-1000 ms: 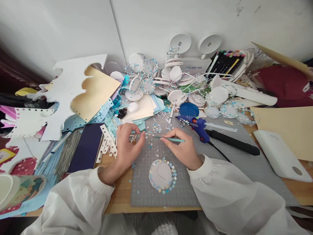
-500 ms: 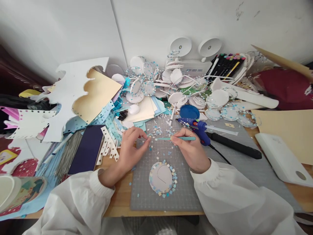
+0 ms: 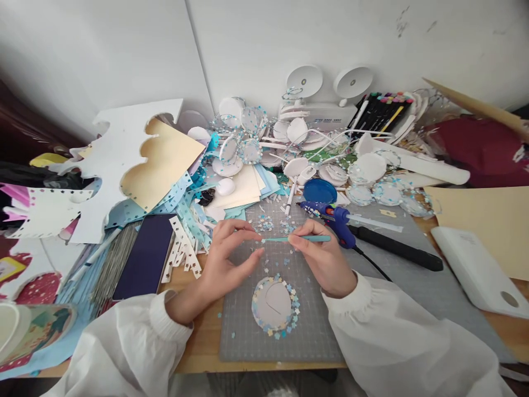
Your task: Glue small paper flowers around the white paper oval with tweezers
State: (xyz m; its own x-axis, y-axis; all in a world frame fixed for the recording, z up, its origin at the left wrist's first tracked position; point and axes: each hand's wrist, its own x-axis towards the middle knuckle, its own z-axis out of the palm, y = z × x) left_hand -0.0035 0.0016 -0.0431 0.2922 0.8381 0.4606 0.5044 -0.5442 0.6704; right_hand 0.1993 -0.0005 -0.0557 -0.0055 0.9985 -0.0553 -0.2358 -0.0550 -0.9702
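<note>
In my right hand (image 3: 324, 256) is a slim teal pair of tweezers (image 3: 316, 239), pinched between thumb and fingers and pointing left. A tiny pale paper flower (image 3: 263, 241) sits at the tip. My left hand (image 3: 231, 253) is just left of that tip, its thumb and index finger apart, the index fingertip close to the flower. Below both hands, a round white disc (image 3: 273, 303) edged with blue, white and cream paper flowers lies on the grey cutting mat (image 3: 243, 350). More loose paper flowers (image 3: 264, 222) are scattered beyond my hands.
A blue glue gun (image 3: 341, 220) and a black-handled tool (image 3: 397, 248) lie to the right, near a white flat device (image 3: 475, 270). Flower-trimmed white discs (image 3: 252, 149) pile up at the back. A dark phone (image 3: 144, 256) and punched paper strips (image 3: 182, 248) are left.
My left thumb and index finger have parted, and the hand has shifted slightly right toward the tweezers' tip. The tweezers stay in my right hand, slightly lower in view.
</note>
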